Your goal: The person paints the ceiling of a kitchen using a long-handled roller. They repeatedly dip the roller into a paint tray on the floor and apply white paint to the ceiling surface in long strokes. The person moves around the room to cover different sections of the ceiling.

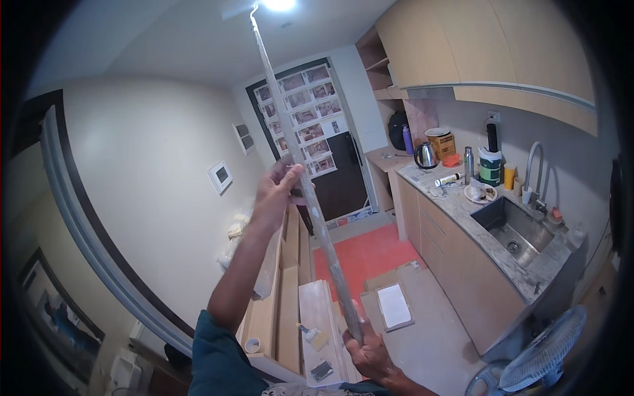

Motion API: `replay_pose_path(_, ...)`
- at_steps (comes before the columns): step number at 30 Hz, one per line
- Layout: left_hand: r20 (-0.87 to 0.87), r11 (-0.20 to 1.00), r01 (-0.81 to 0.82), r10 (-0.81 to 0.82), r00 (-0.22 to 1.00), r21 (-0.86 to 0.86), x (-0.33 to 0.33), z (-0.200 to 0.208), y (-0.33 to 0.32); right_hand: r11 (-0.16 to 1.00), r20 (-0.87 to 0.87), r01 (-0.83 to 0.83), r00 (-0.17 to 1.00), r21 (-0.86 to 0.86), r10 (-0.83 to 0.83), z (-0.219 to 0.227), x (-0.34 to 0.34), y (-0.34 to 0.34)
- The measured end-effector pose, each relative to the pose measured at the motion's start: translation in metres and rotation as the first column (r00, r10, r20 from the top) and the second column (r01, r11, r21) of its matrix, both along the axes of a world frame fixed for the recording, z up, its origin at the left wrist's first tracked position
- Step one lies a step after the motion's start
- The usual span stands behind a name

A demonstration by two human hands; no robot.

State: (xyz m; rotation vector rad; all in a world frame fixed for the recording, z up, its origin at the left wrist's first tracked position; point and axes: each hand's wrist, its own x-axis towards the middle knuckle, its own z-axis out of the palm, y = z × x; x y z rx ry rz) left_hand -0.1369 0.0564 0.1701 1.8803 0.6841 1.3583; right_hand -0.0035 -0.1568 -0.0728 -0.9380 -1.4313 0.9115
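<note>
A long thin grey rod (297,152) slants up from the lower middle to the ceiling, where its hooked tip sits beside a bright lamp (277,5). My left hand (281,191) is raised and wrapped around the rod about halfway up. Lower down, my right hand (370,353) grips the rod's bottom end. Beneath both hands lie wooden boards (317,317) stacked along the left wall.
A kitchen counter (475,211) with a sink (515,228), tap, kettle (426,155) and bottles runs along the right. A fan (541,356) stands at the lower right. Flattened cardboard (393,303) and a red mat (360,254) cover the floor. A dark door (337,165) closes the far end.
</note>
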Motion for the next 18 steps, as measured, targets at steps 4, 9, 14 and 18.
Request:
replay_pose_path(4,0.019,0.999,-0.032,0.033,0.999,-0.013,-0.015,0.016,0.05,0.984,-0.057,0.083,0.996,0.157,-0.075,0.016,-0.023,0.05)
replay_pose_path(9,0.068,0.994,0.084,-0.079,0.995,-0.075,-0.038,0.022,0.127,0.976,-0.049,0.089,0.996,0.199,-0.081,0.041,-0.037,0.126)
replay_pose_path(14,0.089,0.976,0.161,-0.149,0.985,-0.149,-0.049,0.039,0.197,0.963,-0.068,0.098,0.994,0.25,-0.084,0.064,-0.047,0.189)
replay_pose_path(18,0.096,0.975,0.146,-0.132,0.987,-0.168,-0.056,0.05,0.245,0.985,-0.084,0.052,0.996,0.166,-0.038,0.083,-0.056,0.226)
